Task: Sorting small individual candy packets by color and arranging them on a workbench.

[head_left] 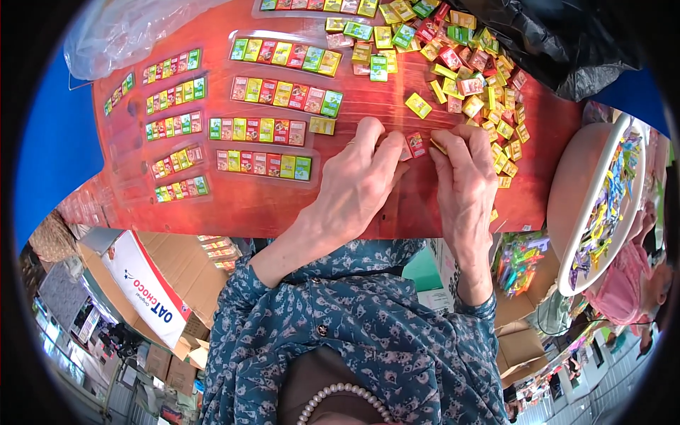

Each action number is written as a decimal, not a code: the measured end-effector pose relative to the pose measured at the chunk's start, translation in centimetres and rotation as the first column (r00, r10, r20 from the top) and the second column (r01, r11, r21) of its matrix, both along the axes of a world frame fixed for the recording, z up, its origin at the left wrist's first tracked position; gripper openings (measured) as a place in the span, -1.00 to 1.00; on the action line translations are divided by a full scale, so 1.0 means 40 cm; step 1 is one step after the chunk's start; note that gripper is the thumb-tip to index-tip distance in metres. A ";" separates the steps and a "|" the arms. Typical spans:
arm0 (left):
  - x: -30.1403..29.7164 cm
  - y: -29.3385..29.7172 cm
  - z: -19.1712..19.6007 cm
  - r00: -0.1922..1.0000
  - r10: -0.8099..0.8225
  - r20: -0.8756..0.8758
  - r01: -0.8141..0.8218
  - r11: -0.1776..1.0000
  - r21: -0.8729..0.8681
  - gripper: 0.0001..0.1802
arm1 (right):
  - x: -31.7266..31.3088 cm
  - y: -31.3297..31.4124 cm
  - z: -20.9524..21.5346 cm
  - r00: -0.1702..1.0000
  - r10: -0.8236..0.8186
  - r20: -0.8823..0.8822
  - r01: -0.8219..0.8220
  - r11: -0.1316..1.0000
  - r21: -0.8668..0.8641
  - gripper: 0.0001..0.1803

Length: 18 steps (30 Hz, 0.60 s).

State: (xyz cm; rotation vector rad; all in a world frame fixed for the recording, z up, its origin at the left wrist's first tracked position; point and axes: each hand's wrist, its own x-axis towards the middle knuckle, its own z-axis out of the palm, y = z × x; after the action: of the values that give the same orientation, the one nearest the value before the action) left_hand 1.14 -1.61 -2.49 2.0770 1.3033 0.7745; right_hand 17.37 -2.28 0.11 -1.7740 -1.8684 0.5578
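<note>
My left hand (365, 177) is closed, thumb and index finger pinched at a small red box (416, 144) over the red tabletop. A pinkish box beside it is partly hidden by those fingertips. To the right, my right hand (464, 173) pinches a small yellow box (438, 146), of which only an edge shows. Left of my left hand, clear plastic trays hold rows of small red, yellow, green and pink boxes; the nearest filled tray (314, 183) lies by my left wrist. One loose yellow box (322, 126) sits at the end of the row above.
A heap of loose boxes (489, 99) spreads at the far right, beneath a black plastic bag (567, 42). Clear plastic film (127, 39) lies far left. A white basin (567, 205) of colourful small pieces stands right; a cardboard box (177, 262) stands below the table's left edge.
</note>
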 end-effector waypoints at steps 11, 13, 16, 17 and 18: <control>-0.013 -0.005 0.005 0.999 -0.012 0.032 0.012 1.000 -0.022 -0.47 | -0.008 -0.016 -0.001 0.989 -0.108 -0.102 0.112 0.993 0.026 -0.77; -0.013 -0.006 0.006 1.000 -0.006 0.030 0.007 1.000 -0.019 -0.48 | -0.011 -0.011 -0.018 0.987 -0.130 -0.090 0.139 0.986 0.097 -0.76; -0.010 -0.007 0.003 1.000 -0.003 0.027 0.004 1.000 -0.010 -0.48 | -0.013 -0.010 -0.032 0.992 -0.103 -0.070 0.113 0.981 0.159 -0.74; -0.007 -0.007 0.002 1.000 -0.001 0.026 0.001 1.000 -0.010 -0.48 | -0.015 -0.011 -0.032 0.992 -0.100 -0.071 0.111 0.981 0.159 -0.74; -0.003 -0.008 0.000 1.000 0.005 0.017 -0.004 1.000 -0.009 -0.48 | -0.016 -0.012 -0.031 0.991 -0.107 -0.080 0.117 0.983 0.139 -0.74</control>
State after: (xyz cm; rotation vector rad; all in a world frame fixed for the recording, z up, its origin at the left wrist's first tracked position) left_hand 1.01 -1.93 -2.49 2.0565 1.3005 0.7851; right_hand 16.75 -2.77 -1.13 -1.7290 -1.7041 0.4286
